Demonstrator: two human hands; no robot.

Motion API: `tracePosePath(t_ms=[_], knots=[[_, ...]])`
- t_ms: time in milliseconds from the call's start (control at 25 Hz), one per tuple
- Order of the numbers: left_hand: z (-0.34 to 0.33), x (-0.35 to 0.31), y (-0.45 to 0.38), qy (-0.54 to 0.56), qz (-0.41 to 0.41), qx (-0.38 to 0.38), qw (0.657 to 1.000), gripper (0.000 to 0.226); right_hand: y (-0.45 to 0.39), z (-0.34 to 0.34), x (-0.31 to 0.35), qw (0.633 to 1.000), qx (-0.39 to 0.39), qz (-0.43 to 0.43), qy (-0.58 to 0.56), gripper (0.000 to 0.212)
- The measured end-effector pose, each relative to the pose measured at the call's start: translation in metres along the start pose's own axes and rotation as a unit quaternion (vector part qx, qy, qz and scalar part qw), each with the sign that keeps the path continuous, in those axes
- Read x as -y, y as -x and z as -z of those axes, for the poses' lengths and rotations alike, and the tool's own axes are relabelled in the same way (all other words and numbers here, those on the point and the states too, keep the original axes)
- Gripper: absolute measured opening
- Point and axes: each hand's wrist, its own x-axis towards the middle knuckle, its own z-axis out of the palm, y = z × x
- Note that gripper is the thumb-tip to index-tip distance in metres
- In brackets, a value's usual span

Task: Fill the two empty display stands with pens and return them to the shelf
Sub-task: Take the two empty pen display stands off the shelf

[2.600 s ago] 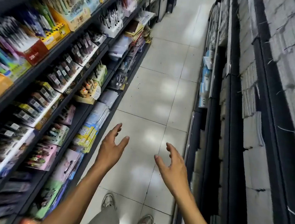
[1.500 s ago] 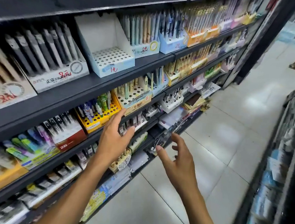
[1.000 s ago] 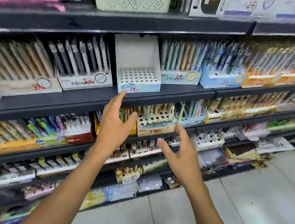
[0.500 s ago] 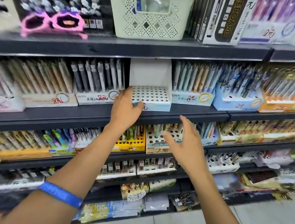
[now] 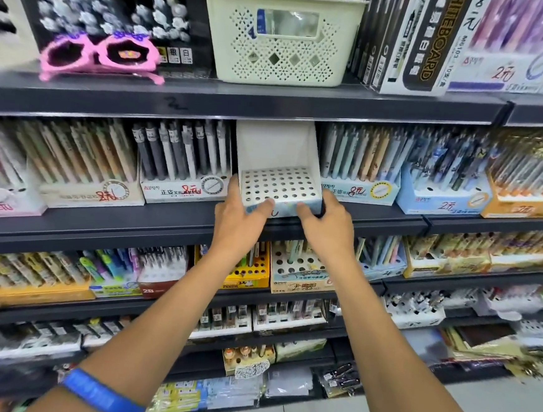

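An empty white stand [image 5: 279, 187], its top full of holes, sits on a dark shelf [image 5: 360, 219], wedged between full pen boxes at its 9 o'clock [image 5: 185, 166] and 3 o'clock [image 5: 359, 172]. The stand's front corners are gripped by both hands: the left hand [image 5: 238, 218] at 7 o'clock, the right hand [image 5: 325, 224] at 5 o'clock, thumbs laid on the front face. A risk is judged: if the stand is drawn out crookedly, the touching boxes may be dragged forward and pens spilled. The light cardboard may be crushed by a hard squeeze.
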Motion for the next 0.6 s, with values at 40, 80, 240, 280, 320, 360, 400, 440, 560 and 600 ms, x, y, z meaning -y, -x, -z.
tracePosePath(t_ms=[40,80,240,280,320,360,400,440,560,600], knots=[[0.000,-0.003,0.001,0.017,0.009,0.000,1.000,0.078,0.003,-0.001,0.002,0.999,-0.009,0.000,-0.045,0.053],[0.000,-0.005,0.002,0.045,-0.001,-0.010,0.999,0.072,0.006,-0.002,0.003,0.996,-0.026,0.002,-0.087,0.053],[0.010,-0.012,0.014,0.189,-0.004,-0.088,0.978,0.031,0.027,0.003,0.005,0.961,-0.081,0.006,-0.265,0.023],[0.015,-0.011,0.017,0.226,0.016,-0.098,0.969,0.027,0.033,0.006,0.008,0.952,-0.079,0.005,-0.297,0.017],[0.020,-0.010,0.018,0.259,0.034,-0.095,0.961,0.028,0.038,0.007,0.010,0.944,-0.069,0.003,-0.322,0.016],[0.026,-0.009,0.022,0.285,0.046,-0.086,0.954,0.031,0.042,0.008,0.012,0.938,-0.053,0.001,-0.342,0.017],[0.032,-0.009,0.026,0.298,0.053,-0.077,0.950,0.035,0.044,0.008,0.014,0.936,-0.034,0.001,-0.351,0.016],[0.038,-0.007,0.029,0.299,0.054,-0.078,0.949,0.039,0.045,0.008,0.015,0.937,-0.012,0.007,-0.349,0.013],[0.058,-0.003,0.038,0.288,0.036,-0.136,0.947,0.050,0.036,0.005,0.015,0.959,0.037,0.057,-0.275,0.014],[0.064,-0.002,0.040,0.288,0.029,-0.156,0.944,0.051,0.029,0.002,0.014,0.970,0.036,0.074,-0.231,0.020]])
